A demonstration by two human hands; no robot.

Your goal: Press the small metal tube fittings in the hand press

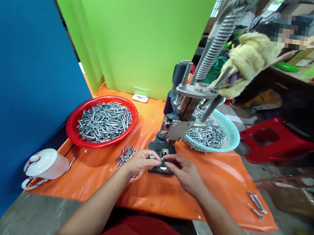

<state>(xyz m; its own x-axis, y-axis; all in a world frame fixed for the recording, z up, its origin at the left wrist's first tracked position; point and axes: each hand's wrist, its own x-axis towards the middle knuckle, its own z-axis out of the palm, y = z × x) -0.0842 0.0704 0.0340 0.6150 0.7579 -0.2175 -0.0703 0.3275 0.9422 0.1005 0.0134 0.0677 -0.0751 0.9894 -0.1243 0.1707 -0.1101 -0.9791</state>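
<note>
My left hand (145, 161) is closed in a pinch, with a small shiny metal part (151, 157) showing between thumb and fingers. Close beside it, my right hand (183, 171) also has thumb and forefinger drawn together; whatever lies at its fingertips is too small to name. Both hands are over the dark base (155, 147) of a hand press (185, 109), in front of a small metal fixture (165, 151). A little pile of metal parts (126, 156) lies to the left of my left hand on the orange table cover (93, 182).
Many metal parts fill a red basin (71, 121) at left and a light-blue basket (234, 133) behind the press at right. A white lidded jug (46, 164) stands at the left edge. Wrenches (257, 204) lie at right. Yellow cloth (250, 56) wraps the press handle. Another person is behind.
</note>
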